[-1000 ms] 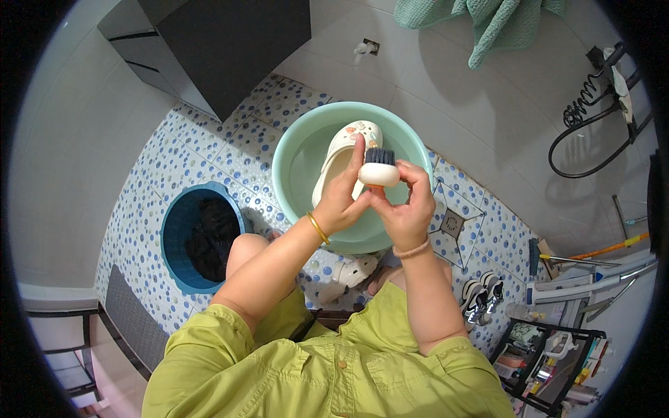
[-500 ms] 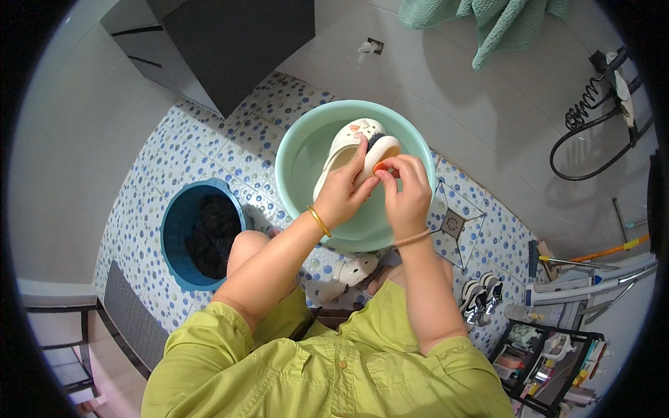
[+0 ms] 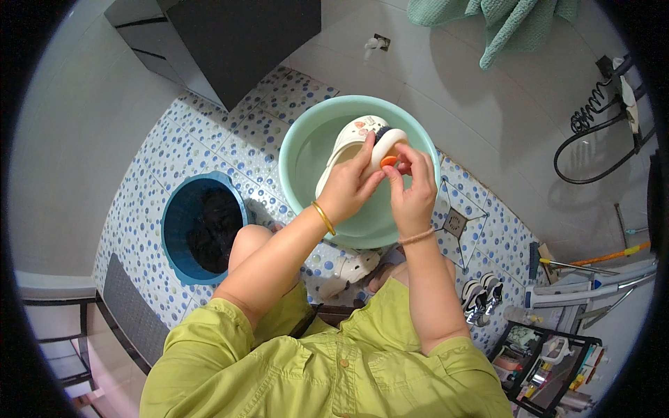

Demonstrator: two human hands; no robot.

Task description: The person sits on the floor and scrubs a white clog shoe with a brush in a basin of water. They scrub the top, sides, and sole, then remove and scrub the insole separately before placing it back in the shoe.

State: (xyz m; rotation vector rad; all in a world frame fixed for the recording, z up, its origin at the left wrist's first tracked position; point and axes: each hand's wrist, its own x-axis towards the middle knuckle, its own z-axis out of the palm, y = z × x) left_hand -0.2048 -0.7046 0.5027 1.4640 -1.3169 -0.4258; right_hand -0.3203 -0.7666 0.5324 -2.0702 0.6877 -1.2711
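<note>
My left hand [image 3: 347, 187] is closed round a scrub brush [image 3: 385, 148] with a white rounded body and dark bristles. At the brush's near side, my right hand [image 3: 412, 198] has its thumb and fingers on a round orange cap [image 3: 389, 161]. A white clog [image 3: 346, 139] with small charms on its toe lies tilted just behind and under my left hand, over the basin. Whether the left fingers also grip the clog is hidden. Below both hands is a pale green basin [image 3: 288, 174] with water in it.
A blue bucket [image 3: 169, 244] with dark cloth stands at the left. Another white clog [image 3: 357, 267] is on the tiled floor by my feet. A floor drain [image 3: 455, 222], sneakers [image 3: 481, 296] and a black rack [image 3: 516, 324] are at the right. A dark cabinet [image 3: 258, 42] juts out above.
My right fingers have shifted on the brush, and more of the orange cap shows now. The brush has turned slightly. The whole view has moved a little.
</note>
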